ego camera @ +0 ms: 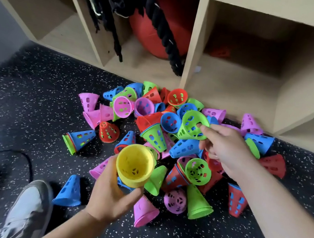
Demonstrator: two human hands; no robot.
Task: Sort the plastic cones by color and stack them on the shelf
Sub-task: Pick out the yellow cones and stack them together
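The cones point(169, 140) lie in a big messy pile on the floor point(36, 81), right in front of the shelf point(195, 43). They look light and thin, a bit bendy, with holes in the sides, so I think they are easy to lift. The wide rim is a good place to pinch, and one should slide into the next.

The left hand point(112, 197), farther out from the shelf, is wrapped round a yellow cone point(135, 166), open end up. The right hand point(222, 148), nearer the shelf, pinches the rim of a green cone point(191, 125).

I see five colours: pink, blue, green, red and yellow. Only one yellow shows. The others are many each, too jumbled to count right. Inside the shelf sit one red ball point(143, 36) and some black ropes point(114, 12).
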